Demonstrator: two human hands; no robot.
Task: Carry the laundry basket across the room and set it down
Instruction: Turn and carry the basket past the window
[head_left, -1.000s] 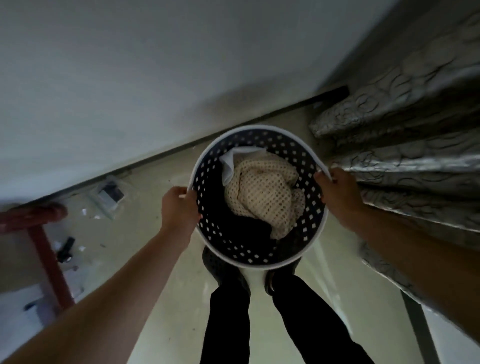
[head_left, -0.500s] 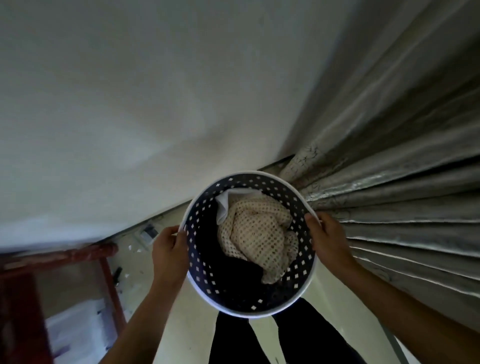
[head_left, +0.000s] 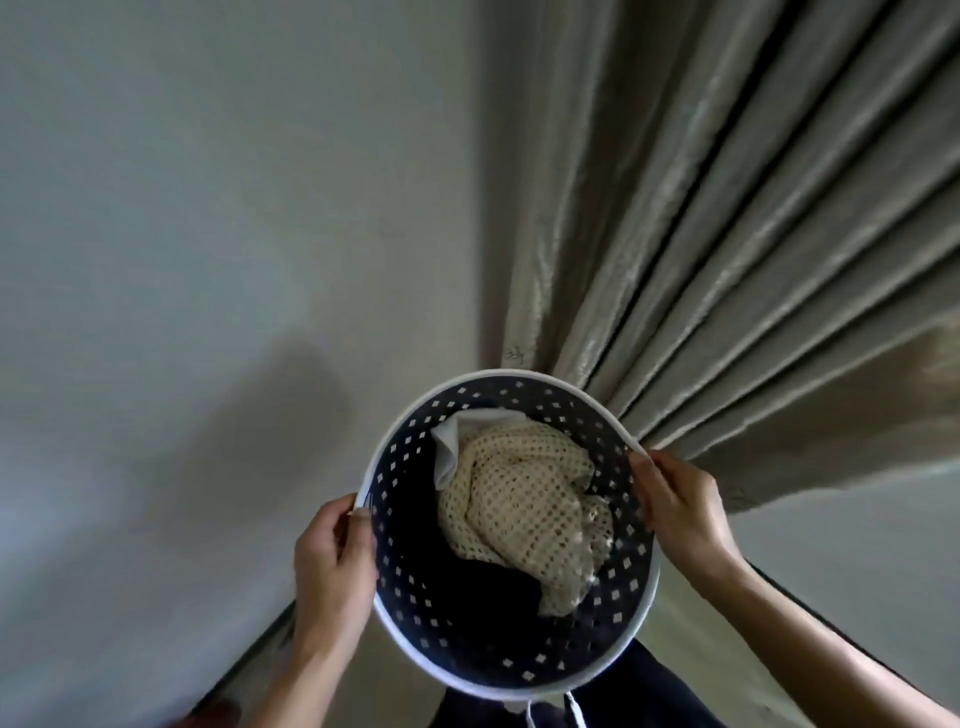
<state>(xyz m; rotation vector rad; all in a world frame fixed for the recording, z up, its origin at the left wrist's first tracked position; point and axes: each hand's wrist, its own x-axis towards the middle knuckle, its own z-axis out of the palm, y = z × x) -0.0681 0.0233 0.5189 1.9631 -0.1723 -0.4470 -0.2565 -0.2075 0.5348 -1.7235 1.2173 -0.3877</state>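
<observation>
Firmly, both hands' grip on laundry basket (head_left: 641, 566) rim.

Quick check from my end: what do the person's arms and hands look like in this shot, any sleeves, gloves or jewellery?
Both forearms are bare as far as the frame shows, with no sleeves in view. The left hand and right hand wear no gloves, and I see no rings, watch or wristband. Fingernails are short and unpainted where visible.

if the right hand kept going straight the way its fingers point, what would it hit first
The right hand grips the laundry basket rim, fingers aimed up and left across the opening. Going on, it would likely meet the cream mesh cloth inside first, though depth is hard to judge.
</observation>
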